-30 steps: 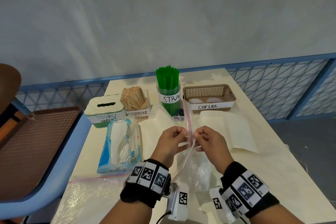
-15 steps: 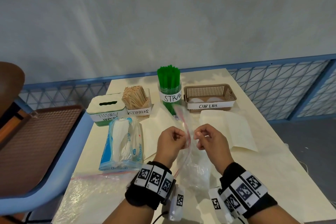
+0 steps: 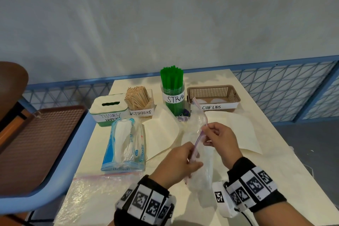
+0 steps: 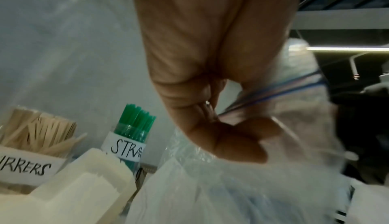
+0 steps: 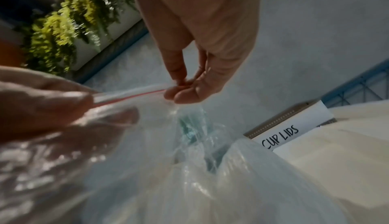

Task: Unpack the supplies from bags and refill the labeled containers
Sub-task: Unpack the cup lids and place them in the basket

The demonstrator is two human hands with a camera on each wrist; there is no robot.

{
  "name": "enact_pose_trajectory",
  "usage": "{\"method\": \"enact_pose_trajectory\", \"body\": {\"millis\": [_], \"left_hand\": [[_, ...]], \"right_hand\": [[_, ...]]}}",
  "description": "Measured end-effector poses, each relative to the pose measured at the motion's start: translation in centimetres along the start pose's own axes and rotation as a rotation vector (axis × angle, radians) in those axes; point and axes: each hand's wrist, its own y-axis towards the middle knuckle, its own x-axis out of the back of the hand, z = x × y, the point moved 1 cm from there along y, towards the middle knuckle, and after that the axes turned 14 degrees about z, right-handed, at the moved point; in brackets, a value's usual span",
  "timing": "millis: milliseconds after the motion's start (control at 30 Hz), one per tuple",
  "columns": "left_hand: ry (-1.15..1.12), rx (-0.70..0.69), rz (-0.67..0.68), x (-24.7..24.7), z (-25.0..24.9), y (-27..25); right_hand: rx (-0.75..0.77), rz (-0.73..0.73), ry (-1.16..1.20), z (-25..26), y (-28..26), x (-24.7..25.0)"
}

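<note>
A clear zip bag (image 3: 201, 154) with pale contents hangs above the table in front of me. My left hand (image 3: 180, 163) pinches the bag's zip strip at the near, lower end. My right hand (image 3: 211, 134) pinches the same strip farther up. In the left wrist view the left hand (image 4: 212, 116) has thumb and fingers closed on the blue-and-red strip of the bag (image 4: 231, 191). The right wrist view shows the right hand (image 5: 181, 88) pinching the strip of the bag (image 5: 189, 177). At the back stands the brown CUP LIDS basket (image 3: 213, 93).
At the back stand a TISSUES/NAPKINS box (image 3: 108, 106), a STIRRERS holder (image 3: 140, 100) and a STRAWS jar (image 3: 173, 95) of green straws. A tissue pack (image 3: 126, 145) lies left of my hands. An empty zip bag (image 3: 95, 194) lies at the near left. Paper sheets (image 3: 238, 134) lie right.
My hands were pinching the zip strip close together; the left hand has since slid down the strip toward me, and the right hand stays higher. The bag's top now leans toward the basket.
</note>
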Motion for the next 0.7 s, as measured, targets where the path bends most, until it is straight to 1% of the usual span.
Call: {"method": "enact_pose_trajectory", "body": {"millis": [33,100,133,167,267,400,467,533,700], "left_hand": [[-0.048,-0.033,-0.006,0.1,-0.3,-0.3],[-0.259,-0.061,-0.005,0.5,-1.0,-0.5],[-0.376,-0.062,-0.028,0.7,-1.2,-0.3],[-0.459,-0.054,-0.079,0.9,-1.1,0.0],[-0.566,-0.023,-0.227,1.2,-0.4,1.0],[-0.627,-0.033,-0.343,1.3,0.1,1.7],[-0.614,-0.042,-0.387,1.1,0.2,1.9],[-0.494,-0.025,-0.428,0.9,0.4,2.1],[-0.205,-0.039,-0.452,0.5,0.8,2.4]], "right_hand": [[-0.004,0.011,0.045,0.1,0.0,0.0],[-0.015,0.05,0.11,0.1,0.0,-0.2],[-0.022,0.082,0.136,0.2,-0.1,-0.5],[-0.029,0.119,0.16,0.3,-0.2,-0.8],[-0.041,0.195,0.194,0.5,-0.5,-1.5],[-0.026,0.251,0.156,0.1,-1.0,-1.6],[-0.044,0.26,0.131,-0.4,-1.3,-1.8],[-0.054,0.253,0.111,-0.7,-1.6,-2.1],[-0.051,0.178,0.059,-1.1,-1.3,-1.6]]}}
